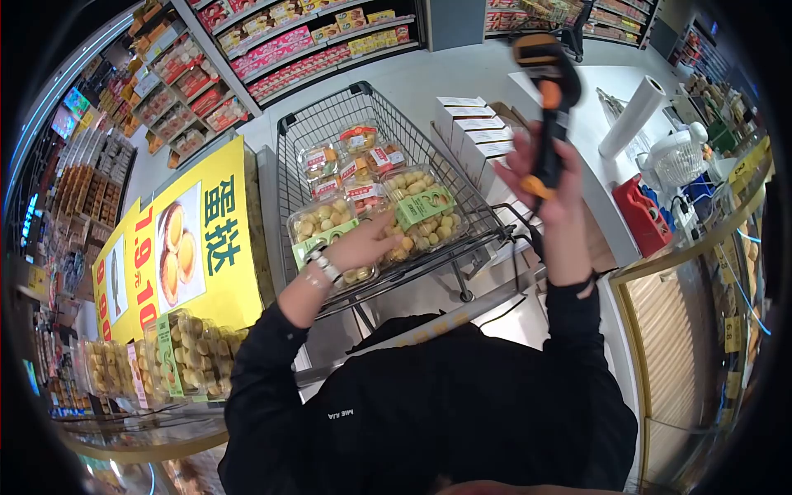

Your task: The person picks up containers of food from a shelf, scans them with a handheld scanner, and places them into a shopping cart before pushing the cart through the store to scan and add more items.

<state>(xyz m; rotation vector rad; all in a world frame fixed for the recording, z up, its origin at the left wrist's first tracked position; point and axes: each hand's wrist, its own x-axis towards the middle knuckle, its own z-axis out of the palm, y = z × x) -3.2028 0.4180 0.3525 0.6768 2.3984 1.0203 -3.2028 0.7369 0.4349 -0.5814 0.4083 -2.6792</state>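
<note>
My right hand (551, 169) is raised at the right, wrapped round the handle of a black-and-orange barcode scanner (551, 107). The scanner's head points up and is slightly blurred. Lower down, my left hand (363, 247) reaches into the shopping cart (330, 107), its fingers stretched out. It lies between two clear plastic boxes of small round pastries with green labels, the left box (323, 219) and the right box (425, 206). Its fingertips touch the near side of the right box. Behind these sit several smaller packs with red labels, among them a round-topped pack (358, 138).
A yellow price sign (206, 239) stands left of the cart, with several pastry boxes (194, 355) before it. Right of the cart are white cartons (478, 128) and a counter with a plastic roll (634, 117) and a red holder (642, 216). Stocked shelves (305, 41) line the back.
</note>
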